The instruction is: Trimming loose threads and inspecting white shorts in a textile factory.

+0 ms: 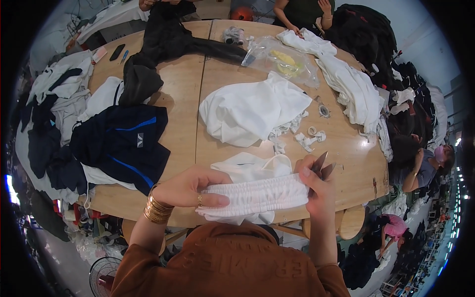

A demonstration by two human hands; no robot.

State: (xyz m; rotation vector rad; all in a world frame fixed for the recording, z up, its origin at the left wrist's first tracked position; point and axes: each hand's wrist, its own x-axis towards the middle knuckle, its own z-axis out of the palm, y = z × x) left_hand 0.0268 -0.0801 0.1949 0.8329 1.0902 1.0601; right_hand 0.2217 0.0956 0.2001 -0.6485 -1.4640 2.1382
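A white gathered elastic waistband (257,195) stretches between my hands above the table's near edge. My left hand (198,190), with gold bangles at the wrist, grips its left end, thumb on top. At the other end my right hand (315,185) pinches the band. Tucked in that same hand is a small pair of thread snips (324,166), blades pointing up and away. Below and beyond the band lies more white cloth (242,163), partly hidden by it; whether it is joined to the band I cannot tell.
A white fabric heap (252,111) lies mid-table, white scraps (310,138) beside it. Navy garments (123,138) cover the left; a black garment (163,39) lies behind them. A clear plastic bag (282,62) sits at the back. Other people stand across the table and work at right.
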